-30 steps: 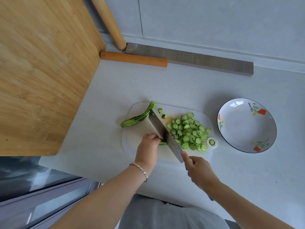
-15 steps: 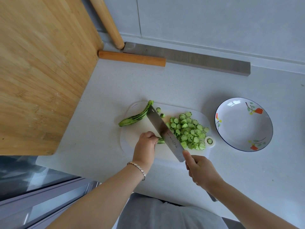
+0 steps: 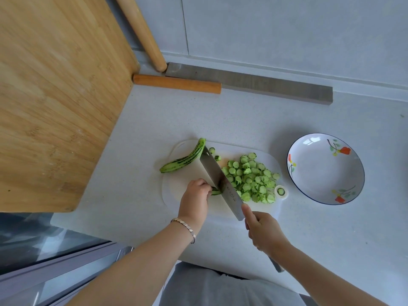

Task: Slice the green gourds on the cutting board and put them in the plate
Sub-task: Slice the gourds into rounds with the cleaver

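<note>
We look down on a kitchen counter [image 3: 220, 120] where slicing seems well along. Our left hand [image 3: 195, 196], fingers curled downward, pins a short gourd stub [image 3: 216, 192] to the white cutting board [image 3: 183, 184] near the middle of its front edge. Our right hand [image 3: 262, 230] is wrapped round the handle of a broad knife [image 3: 215, 173], one finger stretched up to the heel of the blade. The blade stands edge-down on the stub, just beside the left fingertips. A heap of green slices [image 3: 251, 177] covers the right half of the board, and one stray slice [image 3: 280, 191] sits in the hole at the front right corner. A longer uncut gourd [image 3: 183, 160] lies across the back left corner, one end reaching the left edge and the other just beside the blade's far tip. The flowered plate [image 3: 320, 168], on the counter to the right of the board, has no slices in it. The danger, as we judge it, is the short stub. With so little left to hold, the fingers sit close to the cutting edge, and a slip of the piece or a blade wandering left could nick them. A hard chop could also send round slices rolling off the right edge, and the blade's tip could knock the uncut gourd onto the counter.
</note>
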The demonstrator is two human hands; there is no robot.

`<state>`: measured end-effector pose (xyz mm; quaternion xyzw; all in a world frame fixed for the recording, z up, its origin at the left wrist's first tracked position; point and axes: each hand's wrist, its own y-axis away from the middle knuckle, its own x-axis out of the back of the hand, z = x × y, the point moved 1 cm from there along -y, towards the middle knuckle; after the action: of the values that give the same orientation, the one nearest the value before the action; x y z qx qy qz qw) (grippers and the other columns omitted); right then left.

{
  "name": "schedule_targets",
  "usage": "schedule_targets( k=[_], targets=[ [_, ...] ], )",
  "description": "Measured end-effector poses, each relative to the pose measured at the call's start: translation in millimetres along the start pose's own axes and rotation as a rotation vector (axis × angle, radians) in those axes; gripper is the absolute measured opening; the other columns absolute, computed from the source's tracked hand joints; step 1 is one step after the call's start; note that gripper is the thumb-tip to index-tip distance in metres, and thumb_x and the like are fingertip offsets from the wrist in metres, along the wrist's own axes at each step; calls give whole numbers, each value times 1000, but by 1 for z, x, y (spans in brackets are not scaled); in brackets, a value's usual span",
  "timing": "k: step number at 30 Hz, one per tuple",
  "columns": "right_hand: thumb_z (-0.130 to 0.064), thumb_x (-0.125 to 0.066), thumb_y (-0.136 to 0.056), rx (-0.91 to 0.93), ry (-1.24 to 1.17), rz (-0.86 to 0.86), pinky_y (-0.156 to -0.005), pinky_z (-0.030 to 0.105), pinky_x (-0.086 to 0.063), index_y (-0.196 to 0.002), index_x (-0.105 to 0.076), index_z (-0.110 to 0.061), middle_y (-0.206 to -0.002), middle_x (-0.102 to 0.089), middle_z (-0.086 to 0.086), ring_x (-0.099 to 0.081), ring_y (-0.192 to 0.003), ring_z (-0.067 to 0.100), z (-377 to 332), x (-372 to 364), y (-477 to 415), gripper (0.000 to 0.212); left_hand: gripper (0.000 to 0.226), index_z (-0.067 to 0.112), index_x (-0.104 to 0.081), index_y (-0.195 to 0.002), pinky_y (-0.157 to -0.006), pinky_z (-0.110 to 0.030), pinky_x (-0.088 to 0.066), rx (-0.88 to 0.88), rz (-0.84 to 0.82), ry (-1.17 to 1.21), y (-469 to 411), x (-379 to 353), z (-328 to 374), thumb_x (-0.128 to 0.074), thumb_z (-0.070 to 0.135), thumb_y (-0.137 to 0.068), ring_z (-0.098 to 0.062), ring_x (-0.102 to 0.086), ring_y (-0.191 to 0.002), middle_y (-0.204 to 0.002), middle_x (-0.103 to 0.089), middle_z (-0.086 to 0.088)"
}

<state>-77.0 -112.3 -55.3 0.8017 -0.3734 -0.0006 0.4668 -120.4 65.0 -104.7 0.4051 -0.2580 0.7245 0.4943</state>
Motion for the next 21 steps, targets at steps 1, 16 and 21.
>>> schedule_targets(
  k=[1, 16, 21],
  targets=[
    [-58, -40, -89, -7, -14, -3, -47, 24, -30, -66, -38, -11, -47, -34, -3, -29, -42, 15, 0, 4, 2, 53, 22, -1, -62, -58, -44, -32, -47, -1, -1, 5, 1, 2, 0, -70, -22, -57, -28, -57, -65, -66, -59, -9],
    [-65, -46, -83, 199, 715, 210, -49, 21, -31, -68, -48, -27, -59, -51, -6, -49, -58, 9, -8, 81, 28, 41, 33, 11, -52, -114, -98, -33, -36, -277, 337, 129, -10, 67, 42, -44, 35, -93, -22, -47, -112, -118, -51, -9],
    [-71, -30, -86, 308, 1061, 122, -46, 19, -20, -102, -53, -27, -95, -62, -9, -59, -99, 14, -14, 80, 30, 52, 80, 23, -7, -149, -116, -37, -3, -259, -626, -209, -27, 59, 61, -32, 66, -86, -10, 5, -142, -156, 1, 4]
  ],
)
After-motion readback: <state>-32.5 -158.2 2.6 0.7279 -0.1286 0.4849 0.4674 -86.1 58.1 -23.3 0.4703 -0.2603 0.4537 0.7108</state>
